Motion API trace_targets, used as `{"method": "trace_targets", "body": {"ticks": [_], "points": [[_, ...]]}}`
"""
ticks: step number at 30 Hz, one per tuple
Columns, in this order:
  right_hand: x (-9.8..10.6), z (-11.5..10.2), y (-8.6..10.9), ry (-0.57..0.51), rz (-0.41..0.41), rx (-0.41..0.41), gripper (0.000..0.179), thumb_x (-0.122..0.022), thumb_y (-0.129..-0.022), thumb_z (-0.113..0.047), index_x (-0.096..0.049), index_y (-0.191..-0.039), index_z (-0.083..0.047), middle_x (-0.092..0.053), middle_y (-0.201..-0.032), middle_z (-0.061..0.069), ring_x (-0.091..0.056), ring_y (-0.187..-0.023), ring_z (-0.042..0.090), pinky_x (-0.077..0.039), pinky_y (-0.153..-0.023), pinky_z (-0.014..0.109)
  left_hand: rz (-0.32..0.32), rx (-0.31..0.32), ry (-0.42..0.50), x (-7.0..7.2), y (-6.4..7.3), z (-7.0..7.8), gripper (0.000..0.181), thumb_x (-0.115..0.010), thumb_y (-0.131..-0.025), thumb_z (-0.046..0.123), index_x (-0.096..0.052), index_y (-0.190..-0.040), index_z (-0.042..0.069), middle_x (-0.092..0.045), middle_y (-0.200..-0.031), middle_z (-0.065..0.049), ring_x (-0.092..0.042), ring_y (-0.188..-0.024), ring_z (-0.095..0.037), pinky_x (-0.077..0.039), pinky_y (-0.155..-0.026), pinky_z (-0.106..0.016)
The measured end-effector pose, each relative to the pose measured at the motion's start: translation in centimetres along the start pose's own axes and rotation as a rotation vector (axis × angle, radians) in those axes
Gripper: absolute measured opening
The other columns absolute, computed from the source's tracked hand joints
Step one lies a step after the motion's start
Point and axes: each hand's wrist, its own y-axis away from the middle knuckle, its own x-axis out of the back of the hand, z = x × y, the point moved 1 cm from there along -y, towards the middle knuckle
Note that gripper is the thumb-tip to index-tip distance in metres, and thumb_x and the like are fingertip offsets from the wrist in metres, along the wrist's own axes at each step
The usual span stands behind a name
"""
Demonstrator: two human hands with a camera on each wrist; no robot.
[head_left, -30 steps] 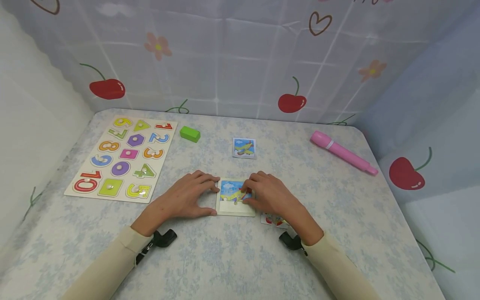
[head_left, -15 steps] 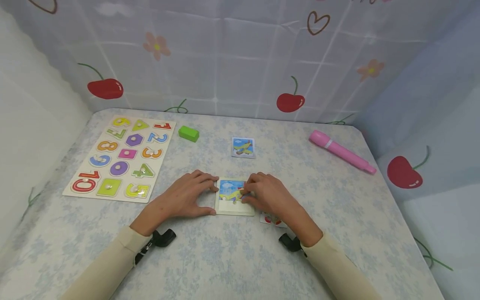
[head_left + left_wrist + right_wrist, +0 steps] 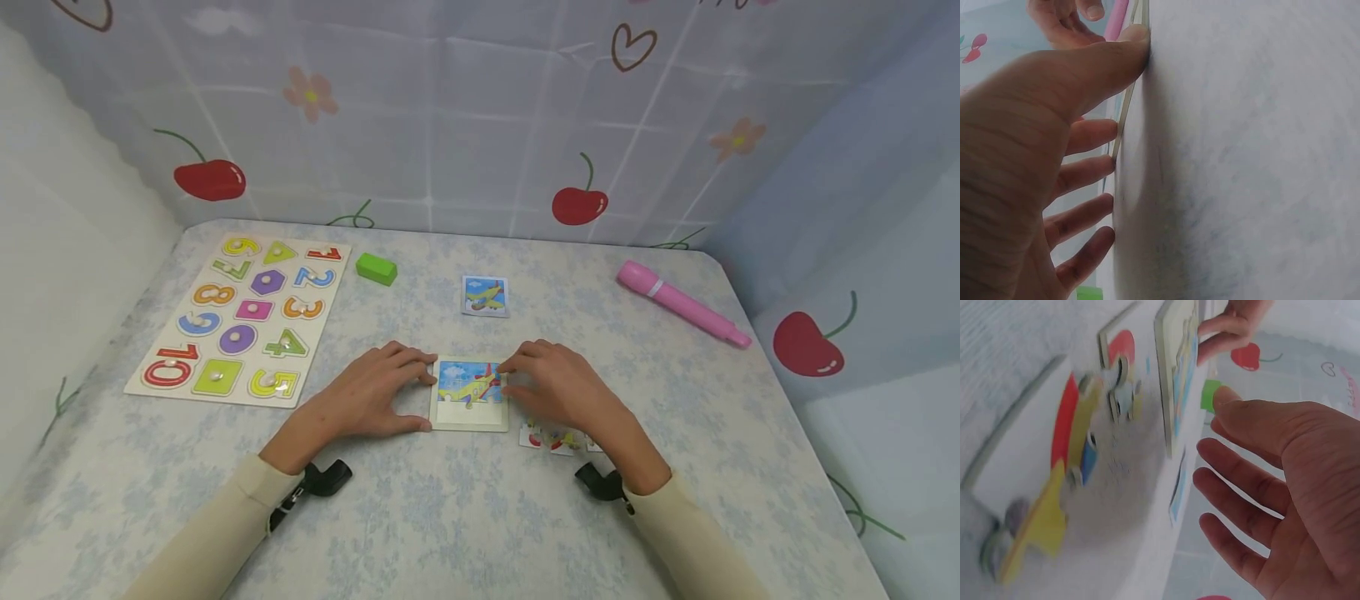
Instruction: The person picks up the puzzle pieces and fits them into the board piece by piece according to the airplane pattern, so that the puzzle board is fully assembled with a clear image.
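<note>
A small jigsaw board (image 3: 469,417) lies mid-table in the head view, its upper part filled with pieces of a yellow airplane on blue sky, its lower strip bare. My left hand (image 3: 371,392) braces the board's left edge with thumb and fingertips, fingers fairly straight. Just at the board's right edge hovers my right hand (image 3: 558,383); its fingers, relaxed in the right wrist view, hold nothing. Below that hand lie loose jigsaw pieces (image 3: 562,442), partly covered by the wrist. One loose piece (image 3: 1124,384) shows red and blue near the board in the right wrist view.
A picture card of the airplane (image 3: 484,296) lies beyond the board. At the left is a number-and-shape peg puzzle (image 3: 243,321), with a green block (image 3: 377,268) beside it. A pink stick-like object with a thick end (image 3: 682,303) lies at the right.
My right hand has drawn back to the right from the jigsaw, uncovering a piece with the red tail at its upper right and more loose pieces. My left hand stays put.
</note>
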Motion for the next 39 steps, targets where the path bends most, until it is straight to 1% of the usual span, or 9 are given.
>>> {"method": "trace_targets", "body": {"ticks": [5, 10, 14, 22, 27, 34, 39], "points": [[0.4, 0.6, 1.1, 0.008, -0.001, -0.03, 0.03, -0.086, -0.094, -0.026, -0.082, -0.123, -0.016, -0.075, -0.116, 0.0, -0.07, -0.104, 0.021, -0.059, -0.086, 0.041, -0.001, 0.0, -0.004, 0.0, 0.0, 0.1, 0.061, -0.089, -0.084, 0.057, -0.075, -0.128, 0.018, -0.059, -0.156, -0.005, -0.056, -0.133, -0.027, -0.051, -0.101, -0.05], [0.2, 0.8, 2.2, 0.004, -0.031, -0.071, 0.031, -0.085, -0.095, -0.027, -0.082, -0.124, -0.017, -0.075, -0.118, 0.0, -0.07, -0.108, 0.022, -0.06, -0.089, 0.042, -0.008, 0.01, -0.014, 0.0, -0.1, 0.1, 0.062, -0.088, -0.085, 0.058, -0.075, -0.129, 0.018, -0.059, -0.157, -0.004, -0.055, -0.134, -0.027, -0.05, -0.101, -0.05], [0.0, 0.8, 3.2, -0.005, -0.043, -0.076, 0.03, -0.085, -0.095, -0.026, -0.082, -0.124, -0.017, -0.074, -0.117, -0.001, -0.069, -0.105, 0.02, -0.059, -0.087, 0.041, -0.01, 0.017, -0.016, -0.1, -0.1, 0.0, 0.062, -0.088, -0.085, 0.058, -0.074, -0.13, 0.018, -0.058, -0.157, -0.004, -0.054, -0.135, -0.028, -0.049, -0.103, -0.052], [-0.5, 0.5, 5.0, -0.016, -0.036, -0.09, 0.03, -0.09, -0.09, -0.027, -0.083, -0.118, -0.019, -0.074, -0.112, -0.003, -0.068, -0.1, 0.017, -0.058, -0.084, 0.039, -0.011, 0.023, -0.011, -0.2, -0.1, 0.0, 0.061, -0.088, -0.085, 0.058, -0.074, -0.13, 0.018, -0.058, -0.157, -0.003, -0.054, -0.137, -0.028, -0.049, -0.105, -0.052], [-1.0, 0.3, 5.8, -0.025, -0.023, -0.072, 0.03, -0.092, -0.088, -0.03, -0.083, -0.115, -0.02, -0.072, -0.11, -0.005, -0.068, -0.1, 0.017, -0.058, -0.084, 0.039, -0.008, 0.025, -0.011, -0.2, 0.0, 0.0, 0.061, -0.088, -0.085, 0.058, -0.074, -0.13, 0.019, -0.058, -0.157, -0.003, -0.054, -0.136, -0.028, -0.049, -0.104, -0.052], [-1.7, 0.0, 6.2, -0.025, 0.032, -0.006, 0.027, -0.092, -0.087, -0.032, -0.083, -0.11, -0.021, -0.07, -0.11, -0.005, -0.066, -0.096, 0.014, -0.057, -0.078, 0.035, -0.007, 0.027, -0.011, -0.1, -0.1, 0.0, 0.062, -0.089, -0.084, 0.057, -0.074, -0.13, 0.018, -0.058, -0.157, -0.003, -0.054, -0.136, -0.028, -0.05, -0.102, -0.05], [-2.1, -0.1, 6.5, -0.025, 0.05, -0.003, 0.028, -0.095, -0.084, -0.033, -0.083, -0.107, -0.02, -0.07, -0.11, -0.005, -0.063, -0.094, 0.012, -0.054, -0.074, 0.03, -0.01, 0.024, -0.008, -0.2, -0.1, 0.1, 0.062, -0.089, -0.084, 0.057, -0.074, -0.13, 0.018, -0.059, -0.157, -0.003, -0.055, -0.135, -0.028, -0.05, -0.103, -0.05]]}}
